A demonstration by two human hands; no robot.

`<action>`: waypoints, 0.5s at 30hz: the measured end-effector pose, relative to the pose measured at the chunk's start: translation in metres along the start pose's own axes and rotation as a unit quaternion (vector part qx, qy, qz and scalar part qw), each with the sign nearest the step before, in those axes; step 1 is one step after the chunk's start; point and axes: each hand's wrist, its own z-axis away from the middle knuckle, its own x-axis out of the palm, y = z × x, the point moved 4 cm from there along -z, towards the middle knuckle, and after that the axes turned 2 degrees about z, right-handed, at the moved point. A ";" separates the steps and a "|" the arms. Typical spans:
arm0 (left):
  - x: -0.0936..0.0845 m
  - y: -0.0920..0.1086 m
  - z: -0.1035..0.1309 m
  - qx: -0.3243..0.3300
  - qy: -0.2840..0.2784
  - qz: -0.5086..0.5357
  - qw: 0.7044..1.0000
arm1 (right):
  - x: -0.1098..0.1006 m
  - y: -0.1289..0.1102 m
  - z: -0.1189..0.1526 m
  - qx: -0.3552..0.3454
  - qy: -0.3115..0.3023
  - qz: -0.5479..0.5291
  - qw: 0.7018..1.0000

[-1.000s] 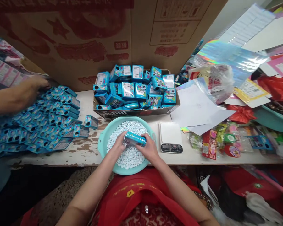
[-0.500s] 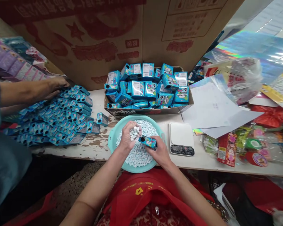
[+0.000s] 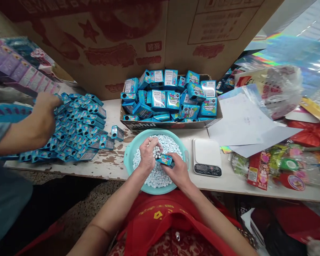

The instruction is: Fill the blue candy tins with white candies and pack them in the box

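A round turquoise basin (image 3: 128, 160) holds many small white candies (image 3: 158, 177). Above it my left hand (image 3: 148, 153) is cupped round some of the candies, beside the open end of a small blue box (image 3: 165, 159). My right hand (image 3: 178, 169) grips that box from the right, fingers wrapped round its side. The box lies tilted, its hole facing my left hand. Behind the basin stands a cardboard tray (image 3: 149, 125) heaped with blue boxes (image 3: 173, 100).
A white scale (image 3: 206, 153) is right of the basin; papers (image 3: 245, 117) and packaged sweets (image 3: 290, 163) lie beyond. At left, another person's hand (image 3: 46, 113) is over a pile of blue boxes (image 3: 77, 131). A large carton (image 3: 138, 35) rises behind.
My left hand has tipped toward the box's opening and shows fewer candies in it. The other person's hand has moved left and down from the pile's top. The view has shifted slightly.
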 end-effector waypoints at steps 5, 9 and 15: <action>-0.003 0.002 -0.002 0.014 0.013 -0.013 1.000 | -0.004 -0.004 -0.001 -0.019 0.002 0.004 1.000; 0.000 0.002 -0.001 0.011 -0.002 -0.024 1.000 | -0.005 -0.003 -0.002 -0.004 0.003 0.008 1.000; 0.002 -0.001 0.001 0.018 -0.013 -0.025 0.999 | -0.004 -0.003 -0.002 -0.002 -0.008 0.005 1.000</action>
